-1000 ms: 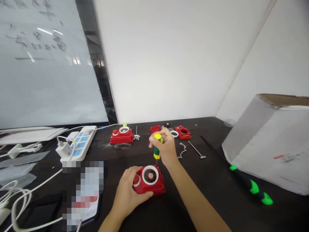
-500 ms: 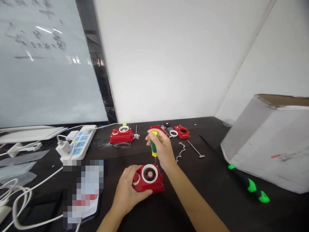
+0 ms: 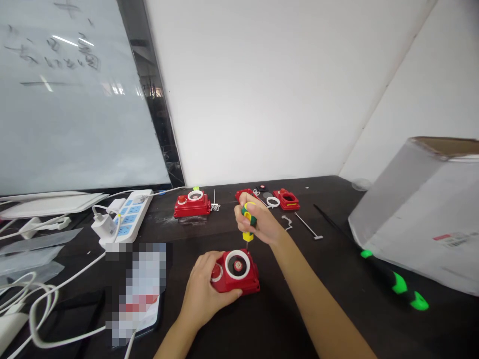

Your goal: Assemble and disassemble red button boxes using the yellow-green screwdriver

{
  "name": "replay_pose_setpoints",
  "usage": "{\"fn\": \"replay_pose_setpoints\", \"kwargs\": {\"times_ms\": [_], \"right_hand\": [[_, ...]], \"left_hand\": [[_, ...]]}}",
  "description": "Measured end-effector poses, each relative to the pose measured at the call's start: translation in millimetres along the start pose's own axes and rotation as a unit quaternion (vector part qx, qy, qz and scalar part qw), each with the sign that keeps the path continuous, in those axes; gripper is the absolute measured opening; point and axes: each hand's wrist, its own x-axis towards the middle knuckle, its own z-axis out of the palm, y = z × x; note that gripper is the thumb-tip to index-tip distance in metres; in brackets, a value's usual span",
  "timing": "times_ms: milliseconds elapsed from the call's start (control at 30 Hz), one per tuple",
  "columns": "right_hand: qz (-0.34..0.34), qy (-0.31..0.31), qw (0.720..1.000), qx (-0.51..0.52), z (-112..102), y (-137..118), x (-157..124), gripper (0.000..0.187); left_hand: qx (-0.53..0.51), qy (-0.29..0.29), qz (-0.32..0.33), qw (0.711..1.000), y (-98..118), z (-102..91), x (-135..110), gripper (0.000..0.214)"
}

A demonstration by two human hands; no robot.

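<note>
Head view: red push-button enclosure point(image 3: 250, 284) gripped by the left hand point(image 3: 204, 285); yellow-and-green screwdriver point(image 3: 248, 222) held just above it by the right hand point(image 3: 260, 224).
The enclosure is set on a dark bench point(image 3: 299, 319), its side pressed by curled left fingers; the handle is pinched by right fingertips. Slipping across the white ring point(image 3: 226, 264) could be caused by off-axis pressure, and shifting of the enclosure by a slackened left grip.

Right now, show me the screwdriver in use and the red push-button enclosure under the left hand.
Screwdriver point(image 3: 247, 236), head view, yellow base of the handle.
Red push-button enclosure point(image 3: 250, 282), head view, red casing beside the white ring.
</note>
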Motion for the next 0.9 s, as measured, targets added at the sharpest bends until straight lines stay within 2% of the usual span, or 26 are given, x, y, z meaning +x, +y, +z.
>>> {"fn": "replay_pose_setpoints", "kwargs": {"times_ms": [100, 233, 367, 467, 567, 733, 800, 900], "right_hand": [[0.002, -0.007, 1.000, 0.007, -5.0, -1.9, 1.0, 0.040], [-0.030, 0.098, 0.995, -0.006, 9.7, 0.3, -1.3, 0.030], [-0.070, 0.210, 0.975, -0.022, 29.3, 7.0, -5.7, 0.025], [-0.087, 0.240, 0.967, -0.017, 35.0, 12.0, -6.2, 0.029], [-0.078, 0.201, 0.976, -0.007, 28.7, 11.6, -4.2, 0.032], [-0.008, 0.029, 1.000, -0.002, 2.1, 3.3, 0.8, 0.037], [0.000, 0.013, 1.000, -0.002, -3.2, 1.5, 1.9, 0.040], [0.000, 0.054, 0.998, -0.014, 1.4, 0.7, 0.7, 0.035]], "left_hand": [[-0.002, -0.003, -0.002, 1.000, 0.6, -0.3, 0.3, 0.055], [0.004, 0.004, -0.004, 1.000, 0.5, 0.3, -0.1, 0.055], [0.007, 0.009, -0.001, 1.000, 1.0, 0.8, 0.3, 0.056], [0.006, 0.009, -0.003, 1.000, 2.5, 0.2, 0.9, 0.056], [0.003, 0.008, -0.003, 1.000, 3.0, -0.1, 0.9, 0.055], [0.002, 0.008, -0.002, 1.000, 0.8, 0.5, 0.2, 0.057], [0.002, 0.007, -0.004, 1.000, 0.0, 0.9, -0.1, 0.057], [0.002, 0.003, -0.006, 1.000, -0.4, 1.2, -0.2, 0.057]]}}
